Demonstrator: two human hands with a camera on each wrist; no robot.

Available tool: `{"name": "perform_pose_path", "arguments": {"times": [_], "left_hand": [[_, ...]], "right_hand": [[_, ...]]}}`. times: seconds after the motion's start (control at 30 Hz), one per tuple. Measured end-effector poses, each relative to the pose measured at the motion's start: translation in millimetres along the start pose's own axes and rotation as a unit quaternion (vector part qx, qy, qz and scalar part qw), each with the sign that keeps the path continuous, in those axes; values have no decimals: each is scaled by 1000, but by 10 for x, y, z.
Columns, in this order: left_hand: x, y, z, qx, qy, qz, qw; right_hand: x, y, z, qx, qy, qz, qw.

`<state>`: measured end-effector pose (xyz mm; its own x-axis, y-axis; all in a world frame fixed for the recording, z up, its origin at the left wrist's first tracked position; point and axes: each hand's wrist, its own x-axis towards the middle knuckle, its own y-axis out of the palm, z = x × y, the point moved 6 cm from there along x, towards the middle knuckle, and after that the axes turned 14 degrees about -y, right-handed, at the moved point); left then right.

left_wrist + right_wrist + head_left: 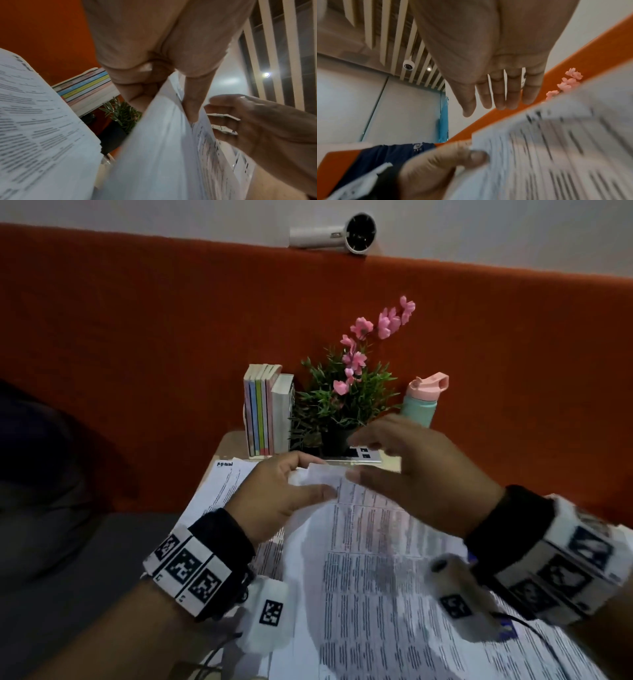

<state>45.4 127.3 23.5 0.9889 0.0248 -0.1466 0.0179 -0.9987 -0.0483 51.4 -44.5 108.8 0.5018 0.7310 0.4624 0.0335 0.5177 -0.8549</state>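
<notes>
Left hand (277, 501) pinching far edge of printed sheet (370, 577); sheet trailing toward 6 o'clock, paper stack (219, 484) lying at 9 o'clock. Right hand (421, 470) hovering at 3 o'clock, fingers straight, holding nothing. Risks: single pinch likely letting sheet sag, crease or slip; right fingers sitting close to plant pot (337, 440) at 12 o'clock, possibly knocking it.

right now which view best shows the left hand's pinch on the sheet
Left wrist view: the left hand pinches the sheet close up, thumb opposite fingers. Head view shows mostly the hand's back; right wrist view, its thumb on blurred paper.
</notes>
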Motion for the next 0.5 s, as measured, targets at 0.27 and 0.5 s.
{"name": "perform_pose_path", "arguments": {"times": [0.27,0.5], "left_hand": [[-104,119,-115,-119,11,69,990],[-108,240,-305,-123,69,77,987]], "right_hand": [[-23,88,-168,77,21,-130,988],[-36,-103,-117,52,1,-169,984]]}}
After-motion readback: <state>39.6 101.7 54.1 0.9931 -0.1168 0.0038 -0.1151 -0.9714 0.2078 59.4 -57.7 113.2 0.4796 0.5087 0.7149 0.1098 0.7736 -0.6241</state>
